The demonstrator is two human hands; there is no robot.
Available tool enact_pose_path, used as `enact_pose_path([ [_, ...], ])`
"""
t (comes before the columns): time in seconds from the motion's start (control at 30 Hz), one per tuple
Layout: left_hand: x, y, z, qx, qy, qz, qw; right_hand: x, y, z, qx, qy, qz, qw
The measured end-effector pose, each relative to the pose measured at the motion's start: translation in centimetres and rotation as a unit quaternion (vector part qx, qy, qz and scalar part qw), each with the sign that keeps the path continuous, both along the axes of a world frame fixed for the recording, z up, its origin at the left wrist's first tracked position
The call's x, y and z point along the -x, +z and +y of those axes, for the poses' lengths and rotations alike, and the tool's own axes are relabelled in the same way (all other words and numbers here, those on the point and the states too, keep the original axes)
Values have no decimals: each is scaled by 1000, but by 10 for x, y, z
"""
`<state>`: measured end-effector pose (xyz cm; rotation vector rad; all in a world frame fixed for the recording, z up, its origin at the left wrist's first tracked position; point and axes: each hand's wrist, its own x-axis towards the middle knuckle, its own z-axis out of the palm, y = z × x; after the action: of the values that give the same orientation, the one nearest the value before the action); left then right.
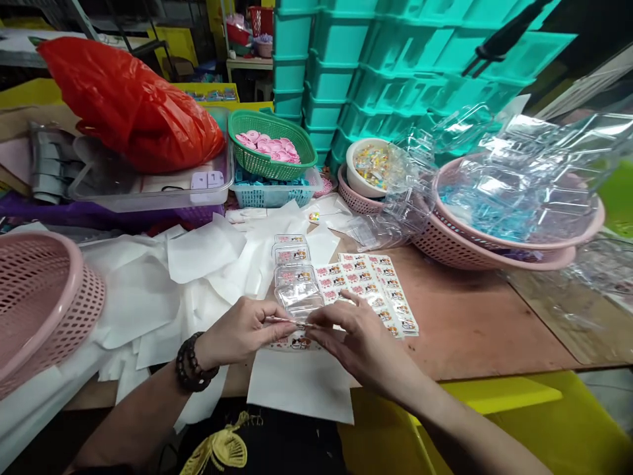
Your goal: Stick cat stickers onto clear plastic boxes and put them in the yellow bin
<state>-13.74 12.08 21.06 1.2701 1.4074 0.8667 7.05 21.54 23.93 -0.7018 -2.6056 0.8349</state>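
My left hand (240, 333), with dark bead bracelets at the wrist, and my right hand (363, 340) meet at the table's front edge. Their fingertips pinch the two ends of a thin sticker (297, 324), seen nearly edge-on. Just beyond it, clear plastic boxes (299, 297) stand in a row leading away from me; the farther ones show cat-pattern stickers. Sheets of the same printed stickers (363, 284) lie to the right, partly behind my right hand. Below my hands, white backing paper (301, 386) with a printed strip on it overhangs the edge.
Loose white paper (143, 297) covers the left, beside a pink basket (74, 290). Clear plastic shells overflow a pink basket (494, 254) on the right. Behind are a green basket (301, 155) of pink pieces, a white bowl (352, 173), a red bag (133, 105) and stacked teal crates (336, 72).
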Motion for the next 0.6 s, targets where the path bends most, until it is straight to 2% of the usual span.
enact_pose_path([
  [0.13,-22,-11,-21,12,25,-87,996,-16,-10,-26,121,-72,64,988],
  [0.23,-36,-25,-31,17,49,-124,991,-24,-20,-38,101,-72,84,989],
  [0.3,-43,-35,-35,24,59,-127,990,-28,-28,-44,5,-62,108,992],
  [0.37,-48,-44,-38,42,64,-140,987,-31,-36,-49,-136,-56,131,980],
  [0.47,-53,-54,-42,78,67,-202,974,-37,-46,-54,-326,-24,139,935],
  [0.53,-54,-58,-45,89,67,-231,967,-42,-51,-56,-398,25,139,906],
  [0.6,-54,-59,-47,92,67,-220,969,-46,-55,-57,-443,74,160,879],
])
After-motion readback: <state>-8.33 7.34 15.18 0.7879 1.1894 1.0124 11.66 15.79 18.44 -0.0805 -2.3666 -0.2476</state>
